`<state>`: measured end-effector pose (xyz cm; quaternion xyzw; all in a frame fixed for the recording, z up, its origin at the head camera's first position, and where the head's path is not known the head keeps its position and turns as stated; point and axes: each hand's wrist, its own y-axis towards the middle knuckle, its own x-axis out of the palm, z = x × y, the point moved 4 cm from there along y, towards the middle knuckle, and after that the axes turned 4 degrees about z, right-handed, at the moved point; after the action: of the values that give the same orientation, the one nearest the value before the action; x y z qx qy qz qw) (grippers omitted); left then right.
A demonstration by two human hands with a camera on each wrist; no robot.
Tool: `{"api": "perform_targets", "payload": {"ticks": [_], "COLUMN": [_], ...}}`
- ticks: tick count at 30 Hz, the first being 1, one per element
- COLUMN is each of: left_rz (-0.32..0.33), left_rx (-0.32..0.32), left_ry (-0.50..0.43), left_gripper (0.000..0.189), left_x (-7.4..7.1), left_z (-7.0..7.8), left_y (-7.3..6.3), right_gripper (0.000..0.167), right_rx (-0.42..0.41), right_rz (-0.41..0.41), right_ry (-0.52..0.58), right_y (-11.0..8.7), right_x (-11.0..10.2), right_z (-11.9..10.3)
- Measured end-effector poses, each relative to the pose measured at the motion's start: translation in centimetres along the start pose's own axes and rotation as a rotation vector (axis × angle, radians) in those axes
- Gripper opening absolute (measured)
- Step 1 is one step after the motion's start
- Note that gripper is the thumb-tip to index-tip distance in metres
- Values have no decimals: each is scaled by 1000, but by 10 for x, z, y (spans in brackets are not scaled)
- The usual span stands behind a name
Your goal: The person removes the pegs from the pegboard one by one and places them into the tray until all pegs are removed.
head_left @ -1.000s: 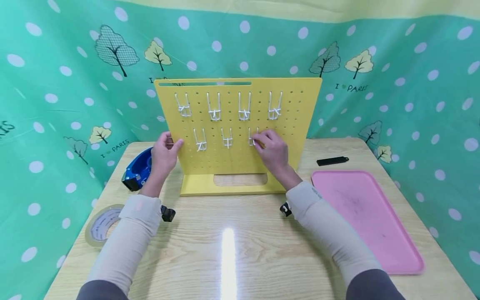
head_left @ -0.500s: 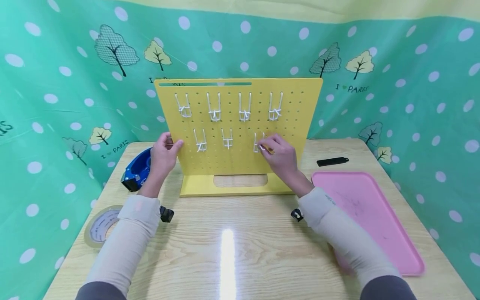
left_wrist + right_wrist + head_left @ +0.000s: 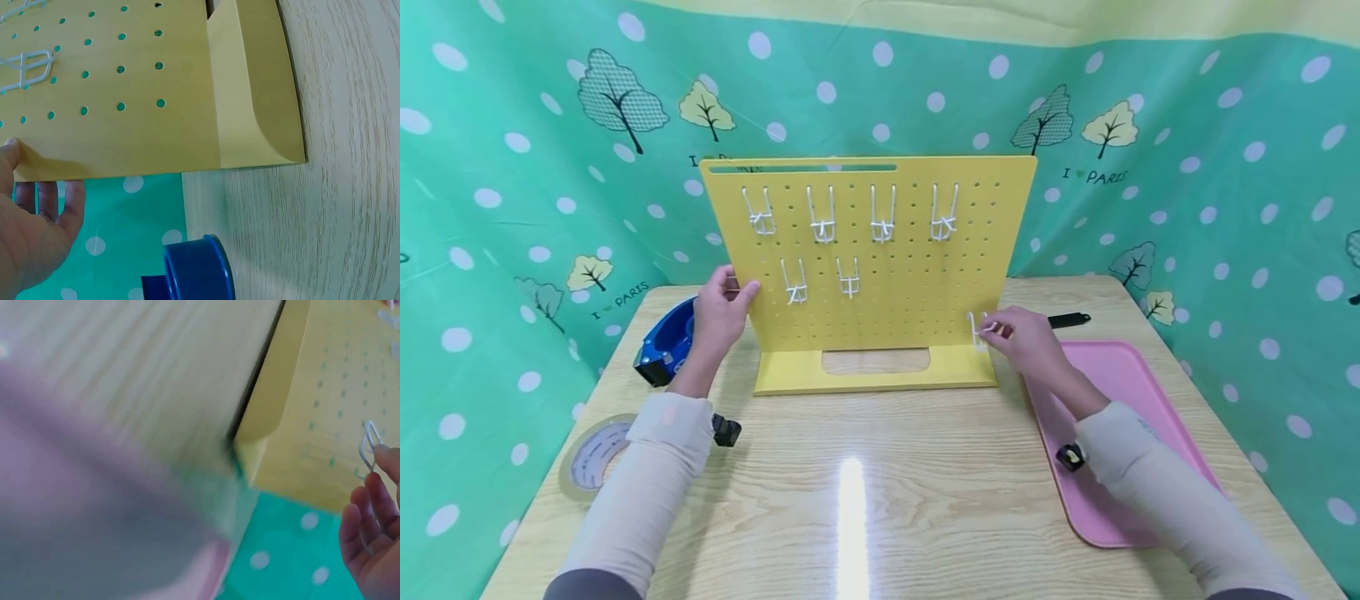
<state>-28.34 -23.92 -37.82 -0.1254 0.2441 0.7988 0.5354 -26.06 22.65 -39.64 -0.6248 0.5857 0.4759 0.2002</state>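
A yellow pegboard (image 3: 917, 308) stands upright on the table, with several white wire hooks on it, such as the hook (image 3: 849, 279) in the lower row. My left hand (image 3: 721, 312) grips the board's left edge, thumb on the front and fingers behind, as the left wrist view also shows. Off the board's lower right corner, my right hand (image 3: 1026, 337) pinches a white wire hook (image 3: 370, 445) between thumb and fingertips. That hook is apart from the peg holes. Beneath the right forearm lies a pink tray (image 3: 1112, 367).
On the left are a blue tape dispenser (image 3: 666, 346) and a roll of tape (image 3: 587, 458). A black flat strip (image 3: 1070, 320) lies behind the tray, partly hidden by the right hand. A green polka-dot curtain (image 3: 880, 92) hangs around the table.
My right hand has pulled the lower-row hook off the board and carried it right and down toward the tray. The left hand keeps its grip on the edge.
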Motion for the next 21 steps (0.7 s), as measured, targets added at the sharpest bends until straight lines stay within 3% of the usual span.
{"api": "perform_targets", "payload": {"ticks": [5, 14, 21], "left_rz": [-5, -10, -19], "left_rx": [6, 16, 14], "left_ry": [4, -2, 4], "left_gripper": [41, 39, 40], "left_x": [-1, -2, 0], "left_z": [0, -3, -3], "left_y": [0, 3, 3], "right_gripper": [12, 15, 14], "right_rx": [111, 198, 240], "right_rz": [-88, -188, -253], "right_ry": [-26, -65, -78], "right_y": [-15, -37, -44], "right_x": [-9, -18, -15], "right_z": [40, 101, 120]}}
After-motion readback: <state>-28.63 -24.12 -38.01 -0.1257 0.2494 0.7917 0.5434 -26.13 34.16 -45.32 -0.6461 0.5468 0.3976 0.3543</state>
